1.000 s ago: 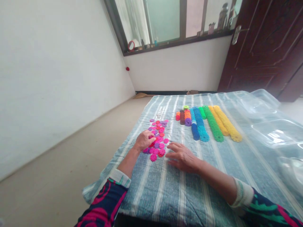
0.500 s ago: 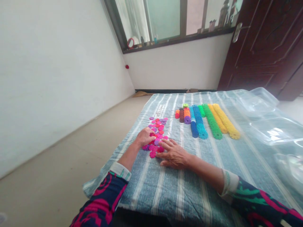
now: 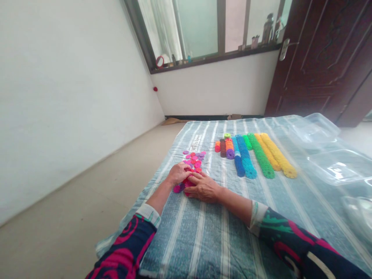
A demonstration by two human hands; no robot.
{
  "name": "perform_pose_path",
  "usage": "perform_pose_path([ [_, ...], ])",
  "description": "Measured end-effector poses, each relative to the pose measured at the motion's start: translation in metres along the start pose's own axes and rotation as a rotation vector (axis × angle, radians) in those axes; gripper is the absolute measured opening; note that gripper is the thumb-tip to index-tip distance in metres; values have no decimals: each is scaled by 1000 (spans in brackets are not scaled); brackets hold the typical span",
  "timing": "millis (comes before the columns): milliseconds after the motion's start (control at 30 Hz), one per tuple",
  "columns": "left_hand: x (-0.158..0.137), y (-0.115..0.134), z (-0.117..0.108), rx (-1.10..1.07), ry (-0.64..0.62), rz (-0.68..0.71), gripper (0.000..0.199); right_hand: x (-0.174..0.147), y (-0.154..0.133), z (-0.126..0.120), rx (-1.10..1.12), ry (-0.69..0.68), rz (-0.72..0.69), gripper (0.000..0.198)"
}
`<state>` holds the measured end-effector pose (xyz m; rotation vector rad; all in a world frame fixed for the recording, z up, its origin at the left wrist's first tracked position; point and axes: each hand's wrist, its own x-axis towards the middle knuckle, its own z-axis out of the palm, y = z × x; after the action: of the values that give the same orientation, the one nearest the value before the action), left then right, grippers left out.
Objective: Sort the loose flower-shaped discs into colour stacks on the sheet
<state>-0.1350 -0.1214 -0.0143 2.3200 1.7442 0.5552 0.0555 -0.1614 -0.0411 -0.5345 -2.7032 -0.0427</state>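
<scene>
A loose pile of pink, red and purple notched plastic discs [image 3: 197, 164] lies on the striped cloth. My left hand [image 3: 178, 173] is at the left side of the pile, its fingers curled and pressed together; whatever they hold is hidden. Over the near part of the pile, my right hand [image 3: 205, 188] lies low, its fingers stretched across pink discs and their tips close to my left hand. A few purple and pink discs [image 3: 177, 188] peek out below my left hand. The discs under both palms are covered.
Rows of stacked discs lie beyond my right hand: yellow [image 3: 279, 157], green [image 3: 261, 157], blue [image 3: 245, 157], and short orange, purple, brown and red ones. Clear plastic containers [image 3: 340, 166] stand at the right. The cloth-covered table's [image 3: 171, 155] left edge is near my left arm.
My right hand has moved left, further over the pile and up against my left hand. My left hand has stayed at the pile's left side. The view has tilted slightly.
</scene>
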Motion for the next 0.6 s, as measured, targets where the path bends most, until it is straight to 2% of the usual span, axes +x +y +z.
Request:
perform_pose_path([
  [133,-4,-1,10,-23,200,15,10,5,24,5,-22,2,28,36],
  [200,-10,-3,11,-20,256,34,11,10,34,5,-27,-12,21,36],
  [300,-20,-10,4,-3,255,33,10,18,47,4,-34,-39,49,37],
  [400,-27,-17,-3,26,230,12,10,22,55,2,-24,-41,145,36],
  [600,-28,-19,-3,78,239,-9,12,2,54,-1,-24,79,324,40],
])
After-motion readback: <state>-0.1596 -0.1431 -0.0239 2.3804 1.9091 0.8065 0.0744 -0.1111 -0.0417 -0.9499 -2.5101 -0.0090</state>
